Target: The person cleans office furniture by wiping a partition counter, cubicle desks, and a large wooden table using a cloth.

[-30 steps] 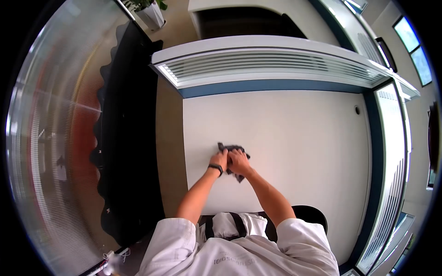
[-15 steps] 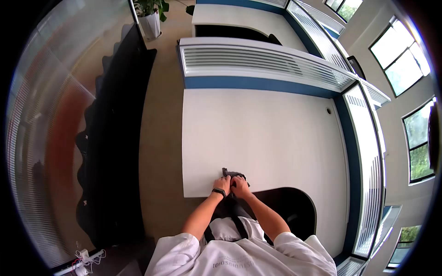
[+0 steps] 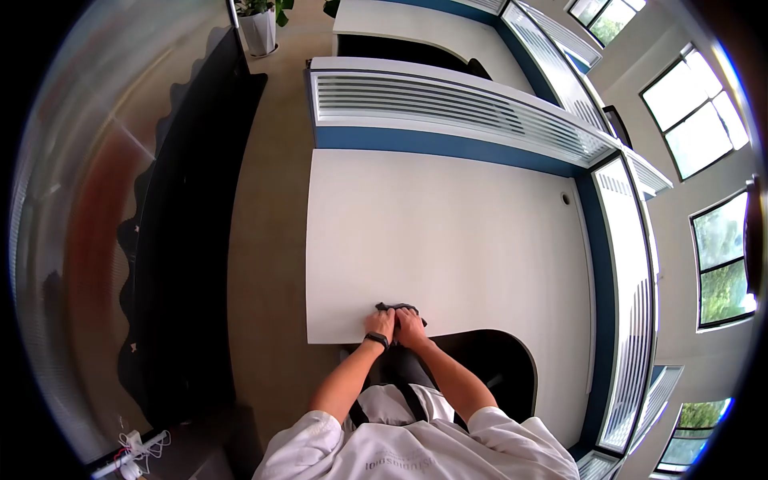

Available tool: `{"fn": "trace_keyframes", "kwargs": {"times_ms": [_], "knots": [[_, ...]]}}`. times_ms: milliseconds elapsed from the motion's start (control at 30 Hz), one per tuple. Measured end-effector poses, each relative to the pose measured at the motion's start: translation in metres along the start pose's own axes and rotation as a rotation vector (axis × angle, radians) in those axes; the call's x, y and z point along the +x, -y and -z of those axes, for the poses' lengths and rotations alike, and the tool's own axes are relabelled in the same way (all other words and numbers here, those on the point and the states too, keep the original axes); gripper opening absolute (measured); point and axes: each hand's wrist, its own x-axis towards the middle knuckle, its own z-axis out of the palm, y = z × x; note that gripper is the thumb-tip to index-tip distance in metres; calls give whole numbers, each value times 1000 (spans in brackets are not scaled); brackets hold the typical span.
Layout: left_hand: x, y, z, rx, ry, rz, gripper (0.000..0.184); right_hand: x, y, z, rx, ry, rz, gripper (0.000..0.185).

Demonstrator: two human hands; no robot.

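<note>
Both hands are together at the front edge of the white desk (image 3: 448, 240). A dark grey, crumpled cloth-like bundle (image 3: 406, 307) lies under and just beyond them on the desktop; its exact kind is too small to tell. My left hand (image 3: 380, 322), with a black band on the wrist, presses closed fingers onto the bundle's left part. Right beside it, touching or nearly so, my right hand (image 3: 410, 326) curls over the bundle's right part. The knuckles hide most of the bundle, and only its far rim and ends show.
A partition with blue trim (image 3: 448, 149) bounds the desk at the back, and another (image 3: 632, 304) at the right. A black chair (image 3: 508, 368) sits under the front edge. Farther left stand a long black panel (image 3: 192, 240) and a potted plant (image 3: 258, 32).
The hands lie flatter over the dark bundle, covering more of it, and its raised left end now sits lower. The whole view has shifted slightly.
</note>
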Motion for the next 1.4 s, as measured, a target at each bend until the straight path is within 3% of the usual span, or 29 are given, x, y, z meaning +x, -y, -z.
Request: {"fn": "trace_keyframes", "kwargs": {"times_ms": [100, 200, 333, 533, 600, 867, 1067, 1133, 1233, 1267, 1300, 1400], "knots": [[37, -1, 14, -45, -43, -52, 12, 39, -20, 7, 32, 4, 60, 12], [90, -1, 33, -40, -42, -65, 27, 93, -32, 27, 27, 46, 54, 11], [168, 8, 55, -61, -55, -59, 35, 171, -41, 49, 65, -46, 83, 10], [275, 25, 89, -87, -109, -13, 32, 281, -50, 75, 73, -92, 112, 10], [308, 28, 112, -109, -32, 48, 31, 320, -55, 80, 102, -82, 144, 10], [425, 58, 137, -164, -207, 73, 21, 449, -71, 95, 132, -189, 213, 3], [426, 51, 150, -135, -199, 72, 20, 446, -70, 96, 116, -165, 171, 5], [422, 47, 150, -55, -81, 163, 25, 433, -65, 100, 95, -146, 153, 5], [395, 38, 134, -7, -13, 130, 45, 398, -70, 99, 41, -120, 132, 7], [381, 34, 120, 26, 19, 117, 46, 380, -75, 97, 30, -125, 143, 8], [363, 22, 111, 25, -46, 81, 31, 359, -78, 101, 42, -87, 123, 8], [309, -4, 77, 90, 51, 45, 26, 287, -94, 89, 96, -111, 100, 6]]}}
